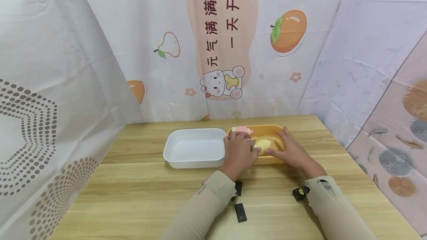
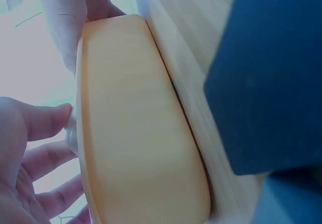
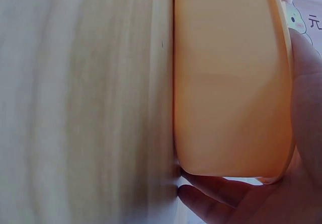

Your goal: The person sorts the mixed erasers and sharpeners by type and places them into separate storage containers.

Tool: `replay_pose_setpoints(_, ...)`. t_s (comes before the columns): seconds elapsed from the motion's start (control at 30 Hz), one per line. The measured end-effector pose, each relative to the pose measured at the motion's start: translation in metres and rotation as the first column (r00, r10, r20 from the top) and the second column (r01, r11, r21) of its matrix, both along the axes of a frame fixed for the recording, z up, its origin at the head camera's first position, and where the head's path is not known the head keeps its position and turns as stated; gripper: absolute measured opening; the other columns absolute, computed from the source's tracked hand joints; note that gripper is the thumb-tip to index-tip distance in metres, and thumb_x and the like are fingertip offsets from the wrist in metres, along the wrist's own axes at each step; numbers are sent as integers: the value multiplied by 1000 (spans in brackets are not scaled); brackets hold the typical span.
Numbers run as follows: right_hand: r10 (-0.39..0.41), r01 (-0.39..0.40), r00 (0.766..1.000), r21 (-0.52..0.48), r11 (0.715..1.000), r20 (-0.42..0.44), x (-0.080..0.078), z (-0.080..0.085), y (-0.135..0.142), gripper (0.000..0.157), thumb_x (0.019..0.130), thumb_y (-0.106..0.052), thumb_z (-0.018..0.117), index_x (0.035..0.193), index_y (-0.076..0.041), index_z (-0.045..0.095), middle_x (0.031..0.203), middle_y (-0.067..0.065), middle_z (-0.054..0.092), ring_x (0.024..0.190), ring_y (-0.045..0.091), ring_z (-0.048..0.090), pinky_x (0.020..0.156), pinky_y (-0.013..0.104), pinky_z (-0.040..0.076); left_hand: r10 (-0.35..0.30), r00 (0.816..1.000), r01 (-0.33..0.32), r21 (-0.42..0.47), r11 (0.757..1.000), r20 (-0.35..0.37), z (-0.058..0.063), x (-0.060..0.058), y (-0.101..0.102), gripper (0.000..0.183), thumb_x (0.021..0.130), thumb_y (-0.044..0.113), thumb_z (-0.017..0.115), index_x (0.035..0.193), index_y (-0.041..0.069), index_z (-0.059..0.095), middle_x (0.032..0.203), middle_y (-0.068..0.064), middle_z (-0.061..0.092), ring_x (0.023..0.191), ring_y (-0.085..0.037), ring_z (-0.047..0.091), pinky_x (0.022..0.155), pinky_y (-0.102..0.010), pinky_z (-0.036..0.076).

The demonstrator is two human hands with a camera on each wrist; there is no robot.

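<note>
An orange tray [image 1: 278,130] stands on the table, with a pale yellow item [image 1: 262,144] and a pink item [image 1: 241,129] inside. My right hand [image 1: 293,152] grips the tray's right end, thumb along the near rim and fingers around the far corner; the right wrist view shows fingers at the tray's outer wall [image 3: 226,83]. Over the tray's left part, my left hand [image 1: 239,154] bends its fingers down inside. In the left wrist view its thumb and fingers pinch a small whitish object [image 2: 72,133], mostly hidden behind the rim.
A white tray [image 1: 195,164] stands directly left of the orange one. Nearer me lie a small black block [image 1: 240,212] and another dark piece [image 1: 239,187] beside the left sleeve. A bit of something pink [image 1: 204,182] shows past that sleeve. Printed curtains hang behind the table.
</note>
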State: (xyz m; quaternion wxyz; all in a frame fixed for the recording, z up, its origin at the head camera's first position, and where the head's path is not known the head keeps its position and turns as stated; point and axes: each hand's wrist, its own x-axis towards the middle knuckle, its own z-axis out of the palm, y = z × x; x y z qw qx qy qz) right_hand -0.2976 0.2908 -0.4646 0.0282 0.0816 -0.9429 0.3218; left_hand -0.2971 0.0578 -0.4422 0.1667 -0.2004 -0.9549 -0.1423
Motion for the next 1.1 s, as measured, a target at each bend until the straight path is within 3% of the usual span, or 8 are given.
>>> replay_pose_setpoints(0.13, -2, 2, 1000, 3, 1000, -4, -1, 0, 0, 113, 86, -70, 71, 164, -3, 23, 171, 29, -5, 150, 61, 17, 115, 76, 23, -5, 1000, 5, -2, 1000, 11, 4, 0, 1, 37, 97, 57, 63, 119, 32, 79, 131, 9, 65, 126, -23, 51, 103, -52, 37)
replay_pose_setpoints(0.33, 7, -7, 1000, 9, 1000, -6, -2, -1, 0, 113, 87, -69, 71, 164, -3, 22, 170, 30, -4, 150, 62, 16, 115, 76, 22, -9, 1000, 8, 45, 999, 26, 13, -4, -11, 46, 97, 57, 61, 133, 29, 72, 137, 5, 62, 129, -22, 53, 103, -51, 42)
replay_pose_setpoints(0.5, 8, -8, 1000, 9, 1000, 3, -1, 2, 0, 113, 87, -69, 70, 164, -2, 22, 171, 28, -7, 151, 61, 15, 116, 76, 21, 20, 1000, -22, 76, 997, 21, 25, -9, -39, 39, 98, 51, 59, 127, 28, 74, 138, 6, 66, 130, -24, 55, 102, -53, 45)
replay_pose_setpoints(0.67, 3, -3, 1000, 16, 1000, 14, 0, 3, 0, 114, 87, -70, 70, 164, -3, 20, 171, 26, -8, 151, 61, 15, 116, 76, 20, 15, 998, -22, 119, 993, 62, 33, -9, -71, 45, 100, 47, 62, 135, 21, 69, 145, -3, 59, 135, -28, 51, 110, -55, 40)
replay_pose_setpoints(0.93, 6, -6, 1000, 5, 1000, 17, 2, 3, -1, 113, 87, -68, 71, 164, -3, 20, 171, 27, -6, 151, 60, 14, 116, 76, 20, 36, 997, -44, 131, 990, 62, 43, -8, -113, 47, 98, 47, 64, 138, 22, 65, 150, -5, 55, 139, -32, 49, 111, -58, 38)
replay_pose_setpoints(1.1, 10, -10, 1000, -1, 1000, 14, 1, 2, -1, 114, 87, -68, 71, 164, -2, 20, 171, 27, -6, 152, 59, 14, 116, 75, 21, 58, 997, -65, 136, 989, 53, 43, -6, -137, 49, 97, 46, 66, 139, 21, 65, 150, -6, 55, 139, -33, 50, 111, -59, 39)
